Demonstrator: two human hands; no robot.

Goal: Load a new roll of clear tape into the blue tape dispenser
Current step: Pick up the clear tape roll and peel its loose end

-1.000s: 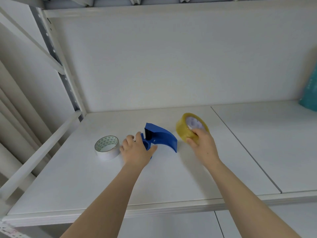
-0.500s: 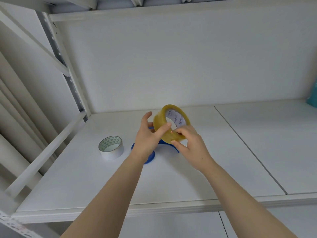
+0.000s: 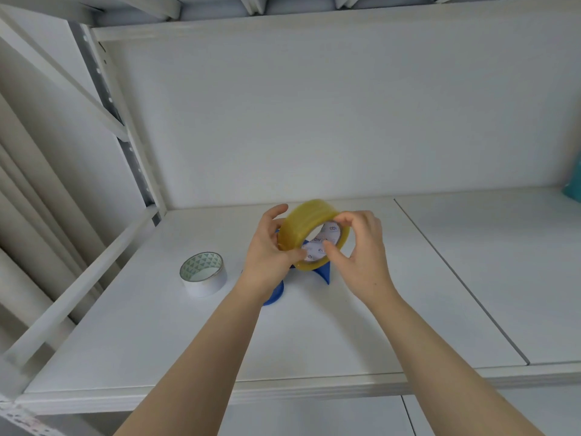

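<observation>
A yellowish clear tape roll (image 3: 306, 223) with a white printed core is held up on edge between both hands, above the shelf. My left hand (image 3: 270, 256) grips its left side, thumb at the lower rim. My right hand (image 3: 361, 250) holds the right rim, fingers reaching into the core. The blue tape dispenser (image 3: 323, 272) lies on the white shelf (image 3: 314, 335) right below the roll, mostly hidden by the hands; only a blue tip and its rounded end under my left wrist show.
A second roll of white tape (image 3: 203, 273) with a green-patterned core lies flat to the left of the hands. A teal object (image 3: 573, 187) sits at the far right edge. Shelf uprights and a diagonal brace stand on the left; a seam divides the shelf on the right.
My left hand left the dispenser and joined my right hand on the clear roll. The roll moved left, over the dispenser, and has turned between the hands.
</observation>
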